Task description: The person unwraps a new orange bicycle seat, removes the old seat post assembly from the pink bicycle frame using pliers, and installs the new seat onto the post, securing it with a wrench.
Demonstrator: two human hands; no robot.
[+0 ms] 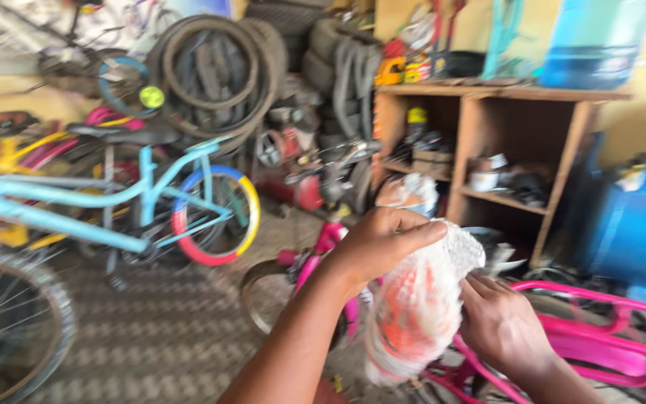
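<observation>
Hands, left (383, 243) and right (499, 322), pinch wrapped bundle (416, 307) over pink bicycle (600, 348); blue bicycle (99, 202) nearby.

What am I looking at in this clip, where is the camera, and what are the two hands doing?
There is no machine here: the single picture comes from a camera worn on a person's head, looking down at their own two bare hands. The left hand grips the top of a white bubble-wrapped bundle with something orange inside; what it is cannot be told through the wrap. The right hand touches the bundle's lower side with its fingers. Just below the hands is a pink bicycle frame. The place looks like a bicycle workshop: a light blue bicycle stands to the left, old tyres hang at the back, and a wooden shelf unit holds small items. The picture is blurred.
</observation>
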